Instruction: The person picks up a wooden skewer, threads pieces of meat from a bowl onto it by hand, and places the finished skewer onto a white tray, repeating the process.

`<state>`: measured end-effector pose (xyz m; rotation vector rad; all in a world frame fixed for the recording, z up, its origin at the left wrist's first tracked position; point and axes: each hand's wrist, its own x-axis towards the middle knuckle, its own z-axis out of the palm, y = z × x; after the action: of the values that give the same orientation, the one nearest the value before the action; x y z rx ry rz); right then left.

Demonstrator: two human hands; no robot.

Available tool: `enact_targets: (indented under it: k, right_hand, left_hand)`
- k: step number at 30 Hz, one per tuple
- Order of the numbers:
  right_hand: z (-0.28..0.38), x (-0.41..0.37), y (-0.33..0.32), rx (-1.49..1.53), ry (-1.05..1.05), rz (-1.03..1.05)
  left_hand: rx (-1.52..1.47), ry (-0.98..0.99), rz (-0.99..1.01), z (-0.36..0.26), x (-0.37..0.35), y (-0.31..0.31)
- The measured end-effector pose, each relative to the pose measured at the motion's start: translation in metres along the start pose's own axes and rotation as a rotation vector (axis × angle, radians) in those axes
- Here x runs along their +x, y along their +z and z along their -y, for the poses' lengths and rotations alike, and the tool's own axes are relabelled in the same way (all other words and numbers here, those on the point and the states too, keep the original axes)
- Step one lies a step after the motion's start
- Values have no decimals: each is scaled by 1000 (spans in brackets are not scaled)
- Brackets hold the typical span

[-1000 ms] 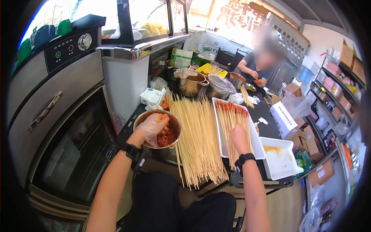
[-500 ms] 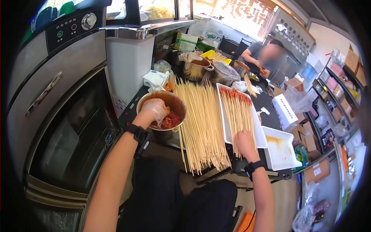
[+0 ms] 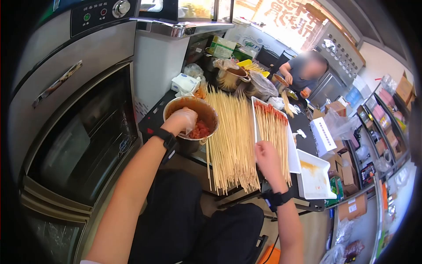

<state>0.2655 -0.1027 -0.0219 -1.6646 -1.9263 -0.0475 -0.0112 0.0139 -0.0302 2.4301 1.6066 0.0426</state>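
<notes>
My left hand [image 3: 186, 119], in a clear plastic glove, reaches into a metal pot [image 3: 170, 108] of red, sauced meat pieces [image 3: 201, 129]. Its fingertips are hidden among the meat. My right hand [image 3: 266, 155] is bare, with fingers curled together, over the gap between a thick spread of bare wooden skewers [image 3: 231, 141] and the loaded skewers. Whatever it pinches, if anything, cannot be made out. Skewers with red meat on their far ends [image 3: 274, 132] lie side by side in a white tray [image 3: 293, 152], handles toward me.
A second white tray [image 3: 314, 187] with orange liquid stands at the right. Beyond are covered pots [image 3: 260, 86], a tissue pack [image 3: 185, 82] and a white box [image 3: 323, 134]. A co-worker [image 3: 303, 72] sits at the far end. A steel cabinet [image 3: 83, 127] stands left.
My right hand has shifted away from the loaded skewers' handles toward the bare skewers. My left hand stays in the pot, lower and less visible. The whole view has turned slightly.
</notes>
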Motion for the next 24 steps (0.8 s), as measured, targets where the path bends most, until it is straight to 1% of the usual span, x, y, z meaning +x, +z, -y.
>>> enact_targets:
  k: [1,2,4,5,7,8,9,11,12,13,14,15,16,17,18,19,20,21,23,24]
  right_hand:
    - [17,-3,6,24,-59,64]
    - [28,-5,17,27,-58,68]
    - [44,-5,37,-223,-64,257]
    - [42,-4,49,-215,-65,254]
    - [29,1,81,-246,22,283]
    - [28,4,87,-201,50,201]
    - [24,8,90,-202,37,202]
    - [19,13,86,-53,164,134]
    - [15,14,83,-56,159,138]
    - [17,16,74,-16,156,91]
    - [17,16,69,22,157,45]
    - [10,16,68,16,160,51]
    - [5,15,67,65,213,70]
    - [0,14,66,114,265,87]
    - [-4,11,66,108,267,88]
    - [-2,7,63,163,260,29]
    - [1,3,61,221,251,-30]
    - [4,0,59,223,250,-29]
    - [16,-6,53,422,253,-119]
    - [26,-11,46,427,250,-115]
  left_hand:
    - [9,61,8,0,1,0]
    - [-5,51,54,2,5,3]
    - [-6,14,95,3,9,7]
    - [-12,-22,131,3,8,5]
    - [12,-24,135,2,6,1]
    - [25,-22,141,2,5,-1]
    - [19,-32,134,3,4,-4]
    - [-116,-77,47,4,5,-2]
    - [-215,-128,-51,5,7,0]
    - [-220,-130,-52,4,7,-2]
    - [-258,-154,-110,4,7,-4]
    - [-298,-176,-164,3,7,-5]
    - [-203,-145,-130,2,8,-6]
    - [-209,-141,-126,1,7,-3]
    - [-258,1,-97,2,5,-2]
    - [-305,141,-70,1,2,-3]
    - [-302,155,-24,-5,-4,-4]
    - [-301,152,-24,-8,-4,-4]
    - [-105,117,16,-11,-5,-4]
    - [-103,110,16,-13,-6,-5]
